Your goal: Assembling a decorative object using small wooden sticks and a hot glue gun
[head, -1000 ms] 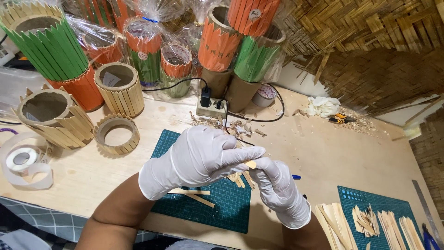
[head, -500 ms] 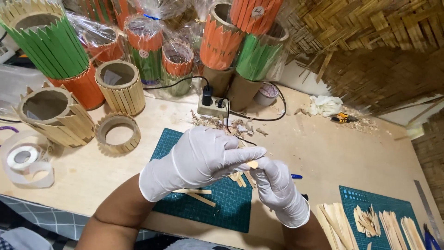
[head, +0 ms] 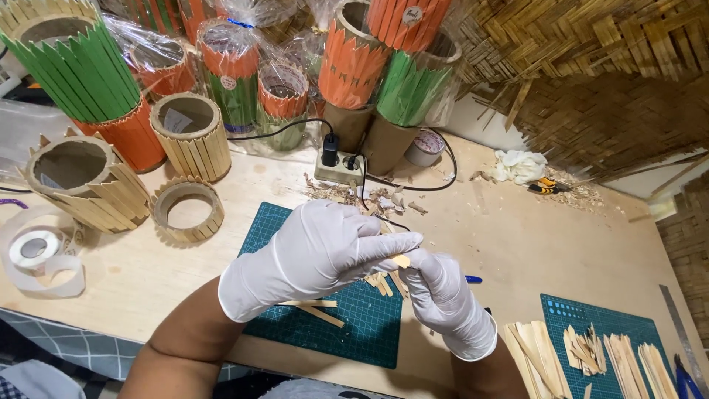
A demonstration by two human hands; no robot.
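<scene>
Down in the head view, both gloved hands are meeting over the near edge of a dark green cutting mat (head: 269, 229) that is lying on a pale wooden table (head: 517, 244). The left hand (head: 317, 255), in a white glove, is curling over from the left with its fingers stretched toward the right hand (head: 443, 295), and the fingertips of both are closing together on a small pale wooden strip (head: 401, 260), of which only a short end is showing between them. Both hands are mostly closed, pinching rather than gripping whole. Under them, several loose wooden sticks (head: 317, 310) are lying on the mat, and more short pieces are lying just behind the fingers. At the right, a second green mat (head: 561, 310) is carrying sorted piles of cut strips (head: 628, 362), with a metal ruler (head: 683, 332) lying along the table edge beside it. At the left, a roll of white tape (head: 33, 247) is sitting near an unpainted round holder (head: 81, 181) clad in bare sticks, and a low stick-clad ring (head: 187, 209) is standing just beside it. Behind, taller holders with green and orange sticks (head: 81, 74) are crowding the back of the table, some wrapped in clear film, and a white power strip (head: 338, 166) with black cables is lying among wood shavings (head: 362, 196).
</scene>
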